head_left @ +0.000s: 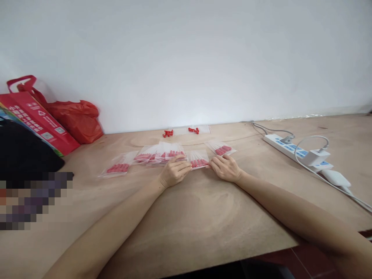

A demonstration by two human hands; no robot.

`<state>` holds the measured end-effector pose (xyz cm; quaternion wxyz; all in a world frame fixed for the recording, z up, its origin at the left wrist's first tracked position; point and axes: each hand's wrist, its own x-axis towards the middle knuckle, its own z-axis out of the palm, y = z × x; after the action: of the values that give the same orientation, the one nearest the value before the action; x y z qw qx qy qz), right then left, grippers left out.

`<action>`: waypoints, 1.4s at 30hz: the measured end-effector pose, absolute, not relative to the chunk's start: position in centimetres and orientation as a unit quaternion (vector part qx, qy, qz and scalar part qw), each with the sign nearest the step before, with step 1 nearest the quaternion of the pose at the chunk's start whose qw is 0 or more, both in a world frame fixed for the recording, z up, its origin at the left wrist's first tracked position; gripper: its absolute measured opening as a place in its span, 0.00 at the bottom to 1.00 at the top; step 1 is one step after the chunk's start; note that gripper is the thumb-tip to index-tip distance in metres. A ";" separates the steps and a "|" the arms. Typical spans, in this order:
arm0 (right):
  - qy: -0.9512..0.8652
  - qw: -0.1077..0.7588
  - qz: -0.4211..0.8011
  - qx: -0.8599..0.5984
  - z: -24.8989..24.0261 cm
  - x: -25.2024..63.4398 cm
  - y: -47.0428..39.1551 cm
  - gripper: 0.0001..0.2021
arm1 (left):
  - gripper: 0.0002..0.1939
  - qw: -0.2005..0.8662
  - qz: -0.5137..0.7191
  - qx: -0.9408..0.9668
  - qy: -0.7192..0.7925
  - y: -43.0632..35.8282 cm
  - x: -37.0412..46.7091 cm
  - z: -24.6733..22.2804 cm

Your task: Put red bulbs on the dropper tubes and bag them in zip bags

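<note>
A small clear zip bag (199, 158) with several red pieces in it lies between my hands on the wooden table. My left hand (175, 171) has its fingers closed at the bag's near left corner. At the near right corner, my right hand (224, 168) pinches the same edge. Just beyond my right hand rests another clear bag (221, 148) holding red pieces. Left of my left hand is an overlapping pile of filled bags (159, 153), and a further filled bag (117, 166) lies apart at the far left. My fingertips partly hide the held edge.
Loose red pieces (167, 133) lie near the wall, beside flat clear bags (178, 131) with more red pieces on top. A white power strip (296, 151) with plugs and cables is at right. At left stand a red carrier bag (43, 120), a red plastic bag (77, 120) and something black (26, 151).
</note>
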<state>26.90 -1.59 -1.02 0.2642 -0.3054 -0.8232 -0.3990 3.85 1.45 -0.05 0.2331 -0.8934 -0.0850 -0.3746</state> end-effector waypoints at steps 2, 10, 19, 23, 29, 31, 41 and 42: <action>-0.817 0.275 -0.406 -0.305 -1.0 27.0 -1.5 0.19 | 0.05 0.230 -0.376 -0.894 -0.083 1.4 3.8 0.0; -0.823 0.286 -0.365 -0.327 -1.7 30.2 -0.1 0.20 | 0.08 0.210 -0.352 -0.901 -0.140 1.8 3.4 -0.1; -0.783 0.296 -0.169 -0.520 -2.4 32.9 1.9 0.25 | 0.23 0.102 -0.251 -0.915 -0.299 -1.3 7.1 -0.5; -0.785 0.313 -0.063 -0.530 -3.2 33.6 2.6 0.25 | 0.22 0.041 -0.234 -0.921 -0.308 0.6 8.9 -1.5; -0.799 0.365 0.007 -0.478 -3.4 35.4 3.1 0.16 | 0.20 -0.001 -0.243 -0.911 -0.332 4.3 10.7 -1.2; -0.787 0.389 0.019 -0.479 -3.5 35.5 3.3 0.11 | 0.20 0.001 -0.248 -0.908 -0.337 4.5 10.9 -0.9; -0.529 0.636 0.135 -0.545 -2.9 33.9 3.1 0.16 | 0.13 0.013 -0.271 -0.857 -0.438 3.1 11.4 -1.5; -0.510 0.664 0.153 -0.525 -2.8 33.7 2.9 0.17 | 0.13 0.007 -0.270 -0.860 -0.433 3.3 11.5 -1.6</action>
<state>33.67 2.87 -2.82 0.6640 -0.5254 -0.5095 0.1532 11.55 3.27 -1.60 0.0066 -0.8601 -0.4329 -0.2699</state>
